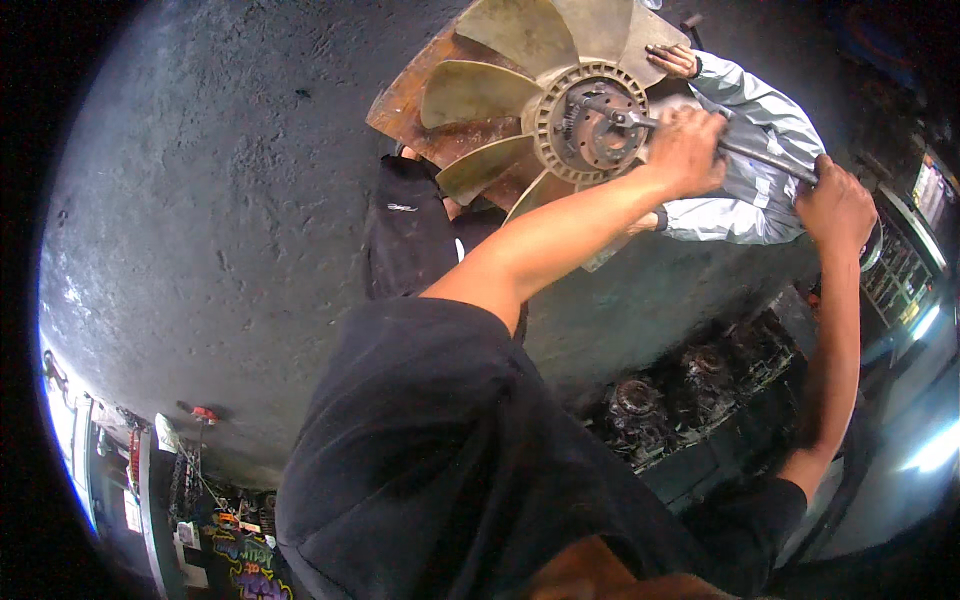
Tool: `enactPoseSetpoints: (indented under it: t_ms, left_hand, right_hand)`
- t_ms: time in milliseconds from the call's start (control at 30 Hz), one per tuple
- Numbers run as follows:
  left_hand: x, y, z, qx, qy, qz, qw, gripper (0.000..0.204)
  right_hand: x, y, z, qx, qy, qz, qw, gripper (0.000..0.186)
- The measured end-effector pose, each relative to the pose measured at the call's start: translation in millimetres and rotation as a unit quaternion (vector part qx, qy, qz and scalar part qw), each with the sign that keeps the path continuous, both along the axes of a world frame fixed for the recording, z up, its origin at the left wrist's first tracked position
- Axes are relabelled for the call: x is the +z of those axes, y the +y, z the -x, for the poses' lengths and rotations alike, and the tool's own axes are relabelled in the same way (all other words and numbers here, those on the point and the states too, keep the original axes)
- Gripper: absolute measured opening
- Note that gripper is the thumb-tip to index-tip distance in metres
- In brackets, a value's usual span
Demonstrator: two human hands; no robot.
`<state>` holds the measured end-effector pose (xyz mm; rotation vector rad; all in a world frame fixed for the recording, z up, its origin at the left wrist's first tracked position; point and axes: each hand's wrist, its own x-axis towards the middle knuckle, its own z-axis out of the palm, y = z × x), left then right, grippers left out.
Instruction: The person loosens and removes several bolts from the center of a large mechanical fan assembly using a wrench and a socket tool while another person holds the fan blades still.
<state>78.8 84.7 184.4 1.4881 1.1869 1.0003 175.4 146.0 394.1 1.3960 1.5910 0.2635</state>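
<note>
A large beige fan with broad blades lies at the upper middle, a round metal hub at its centre. A long-handled socket wrench reaches rightward from the hub, its head against the hub's face. My left hand is closed round the handle near that head. My right hand grips the far end of the same handle. Close by, a co-worker's hand rests at a blade's edge. How the wrench seats on the hub is too small to make out.
Beneath the fan is a rust-brown plate. The co-worker's grey jacket sits just beyond my hands. Dark, greasy engine parts lie at the lower right. A red object is at the lower left of the dark floor.
</note>
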Motion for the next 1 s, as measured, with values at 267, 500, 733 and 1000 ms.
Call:
enactPoseSetpoints:
  t_ms: [267,500,733,1000]
  left_hand:
    - [-90,-39,34,0.054,0.091,0.082,0.991,0.076]
    - [-149,-80,35,0.114,-0.005,0.051,0.992,0.089]
    - [-122,7,-8,0.141,0.150,-0.096,0.974,0.053]
    - [-134,-17,-6,0.196,0.049,-0.091,0.975,0.045]
  right_hand:
    - [-119,-53,-164,-0.084,0.074,-0.095,0.989,0.032]
    - [-279,-90,-226,-0.266,0.190,-0.026,0.945,0.038]
    - [-349,-100,-232,-0.205,0.347,-0.082,0.911,0.032]
    - [-360,-171,-231,-0.302,0.297,-0.114,0.899,0.036]
